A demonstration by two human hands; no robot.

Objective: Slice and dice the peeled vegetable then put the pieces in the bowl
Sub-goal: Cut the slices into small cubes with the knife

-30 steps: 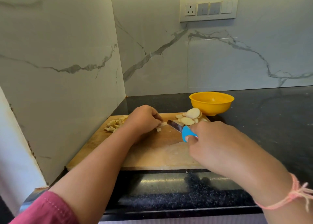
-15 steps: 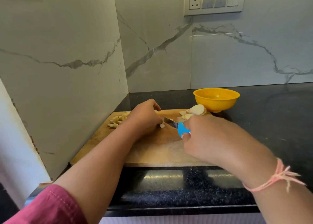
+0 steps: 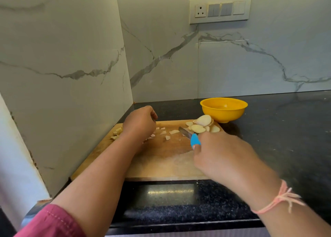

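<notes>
Cutting board [image 3: 161,161]: wooden, lying on the dark bench [image 3: 286,129] towards its left edge, close to the side wall.

Peeled vegetable: in three lots, all on the board.
- Round slices [image 3: 202,124] are heaped at the board's far right corner, just beside the bowl.
- Diced pieces [image 3: 117,133] are gathered at the far left edge.
- Loose pieces [image 3: 168,134] are scattered between the two lots, along the far half of the board.

Yellow bowl [image 3: 223,109]: upright on the bench just beyond the board's far right corner. No pieces can be made out inside it.

Left hand [image 3: 139,122]: knuckles up over the far left part of the board, fingers curled under. Cannot tell whether they grasp anything, as the palm side is hidden.

Right hand [image 3: 220,154]: fingers clenched round the blue handle of the knife [image 3: 195,140]. The blade points away, its tip low beside the heap of slices. A pink thread [image 3: 279,199] is tied round this wrist.

Switch panel [image 3: 220,9]: mounted on the rear marble wall.
</notes>
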